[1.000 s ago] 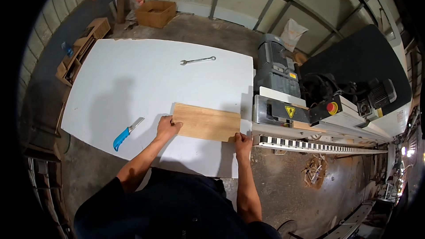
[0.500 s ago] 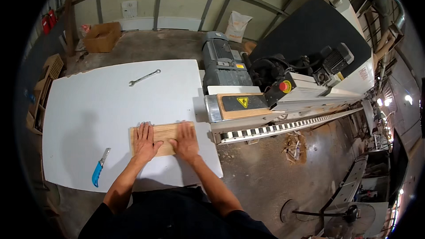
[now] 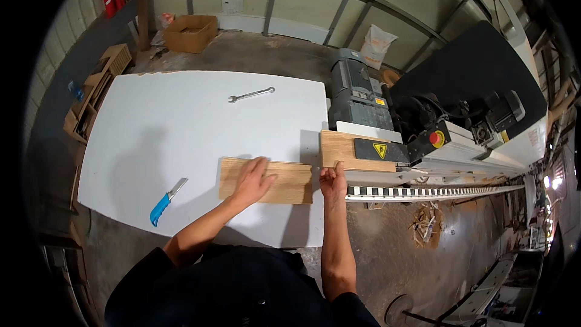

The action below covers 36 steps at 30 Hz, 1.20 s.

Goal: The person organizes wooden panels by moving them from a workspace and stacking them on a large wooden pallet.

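Parking the knife [image 3: 163, 206] by the near-left edge of the bench [image 3: 200, 124] probably keeps it handy. Left hand [image 3: 251, 183] is loosely spread over the wooden board [image 3: 293, 184] toward the near-right corner, maybe to steady it. Right hand [image 3: 333, 181] pinches the near edge of a second board [image 3: 337, 145] on the machine [image 3: 423, 157] just past the right edge, likely for control. Wrench [image 3: 252, 95] sits near the far edge, nicely out of the way.

Beyond the bench [image 3: 193, 112]'s far edge I saw grey floor [image 3: 266, 57], a cardboard box [image 3: 190, 35] and a pale, metal-ribbed wall [image 3: 305, 6]; past its left edge stood low wooden shelving [image 3: 97, 94].
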{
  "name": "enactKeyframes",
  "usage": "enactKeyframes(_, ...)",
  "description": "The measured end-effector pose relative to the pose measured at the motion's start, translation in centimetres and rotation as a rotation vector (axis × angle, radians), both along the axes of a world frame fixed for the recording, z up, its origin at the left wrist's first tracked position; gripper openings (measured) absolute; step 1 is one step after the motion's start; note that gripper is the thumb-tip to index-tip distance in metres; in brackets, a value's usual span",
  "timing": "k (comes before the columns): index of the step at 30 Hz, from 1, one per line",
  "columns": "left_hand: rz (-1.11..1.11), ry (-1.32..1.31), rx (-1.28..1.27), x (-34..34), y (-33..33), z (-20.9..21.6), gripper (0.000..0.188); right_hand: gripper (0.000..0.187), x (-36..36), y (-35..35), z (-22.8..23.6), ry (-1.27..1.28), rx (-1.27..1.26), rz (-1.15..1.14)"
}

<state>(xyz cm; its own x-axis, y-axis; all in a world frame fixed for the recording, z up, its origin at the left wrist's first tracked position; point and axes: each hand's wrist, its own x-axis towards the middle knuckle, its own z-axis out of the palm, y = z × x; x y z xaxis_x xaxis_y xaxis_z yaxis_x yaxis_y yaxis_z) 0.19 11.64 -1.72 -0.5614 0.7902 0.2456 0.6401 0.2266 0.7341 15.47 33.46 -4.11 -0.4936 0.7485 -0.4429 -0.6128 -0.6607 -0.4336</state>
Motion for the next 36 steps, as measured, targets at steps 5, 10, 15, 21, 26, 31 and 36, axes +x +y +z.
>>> enactKeyframes(5, -0.045, -0.424, 0.011, 0.6, 1.1, 0.9, 0.054, 0.011, -0.7, -2.7, -0.5, -0.263, 0.130, 0.112)
enactKeyframes(10, 0.002, -1.148, 0.262, 1.1, 0.1, -0.7, 0.040, 0.010, -0.9, -12.7, 2.4, -0.214, 0.261, 0.351)
enactKeyframes(15, 0.146, -1.014, 0.086, -2.0, -4.2, -1.8, 0.031, 0.024, 2.7, -7.9, -1.4, -0.073, 0.404, 0.305)
enactKeyframes(21, 0.287, -1.108, 0.113, -5.1, -9.3, 1.4, 0.030, 0.018, 4.2, -6.9, 1.0, -0.602, 0.367, 0.398)
enactKeyframes(26, 0.278, -0.984, 0.107, -6.0, -8.4, 1.6, 0.033, 0.019, 4.5, -6.5, -0.6, -0.892, 0.640, 0.388)
enactKeyframes(31, 0.417, -0.463, 0.005, -6.5, -9.2, -1.5, 0.032, 0.023, 3.2, -6.1, -2.0, -0.847, 0.800, 0.375)
enactKeyframes(36, 0.409, -0.519, -0.307, -6.9, -8.4, -0.1, 0.033, 0.031, 3.3, -5.0, -2.6, -0.933, 0.875, 0.368)
